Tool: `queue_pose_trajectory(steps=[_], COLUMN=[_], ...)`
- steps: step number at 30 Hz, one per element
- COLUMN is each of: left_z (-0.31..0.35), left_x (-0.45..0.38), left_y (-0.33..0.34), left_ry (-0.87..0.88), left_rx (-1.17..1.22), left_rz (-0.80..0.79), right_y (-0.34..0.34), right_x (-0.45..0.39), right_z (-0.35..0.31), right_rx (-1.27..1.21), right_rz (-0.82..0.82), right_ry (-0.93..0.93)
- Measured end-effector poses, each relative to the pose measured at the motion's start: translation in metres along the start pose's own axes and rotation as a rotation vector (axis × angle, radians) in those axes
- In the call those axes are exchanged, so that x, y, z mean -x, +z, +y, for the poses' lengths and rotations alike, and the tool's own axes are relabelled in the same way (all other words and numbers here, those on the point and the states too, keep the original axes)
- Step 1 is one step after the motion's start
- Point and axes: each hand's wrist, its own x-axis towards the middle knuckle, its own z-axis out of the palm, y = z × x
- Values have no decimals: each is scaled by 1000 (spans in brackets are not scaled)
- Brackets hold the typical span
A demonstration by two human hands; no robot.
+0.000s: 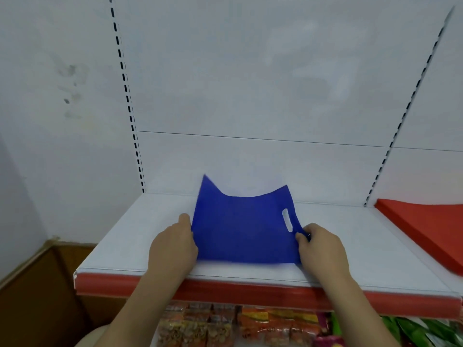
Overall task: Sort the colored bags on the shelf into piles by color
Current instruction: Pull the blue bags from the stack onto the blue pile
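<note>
Bag (pixel 240 231), blue, lies on the white shelf (pixel 350 246), its far edge curling up against the back panel (pixel 250 96). The left hand (pixel 172 249) grips its left edge; the right hand (pixel 322 249) pinches the right edge by the handle slot. Bare shelf lies open on both sides. A red stack (pixel 426 229) sits well apart at the right. Snack packets (pixel 225 326) show below the red front lip (pixel 250 289).
</note>
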Motion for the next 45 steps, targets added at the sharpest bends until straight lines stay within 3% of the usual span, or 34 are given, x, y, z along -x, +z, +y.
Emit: queue_pose_trajectory(steps=[5, 9, 15, 32, 45], left_z=[13, 14, 21, 66, 224], left_x=[10, 15, 22, 40, 97], left_y=[-12, -14, -9, 2, 31], left_ry=[94, 276, 293, 337, 559], left_rx=[274, 270, 332, 482, 586], left_rz=[167, 341, 473, 426, 291], right_y=[-13, -26, -32, -61, -167], right_x=[12, 23, 29, 60, 112], right_z=[2, 3, 8, 40, 176], right_rx=[-245, -373, -372, -268, -127], right_rz=[174, 342, 477, 535, 776], right_ry=[-144, -245, -266, -176, -37])
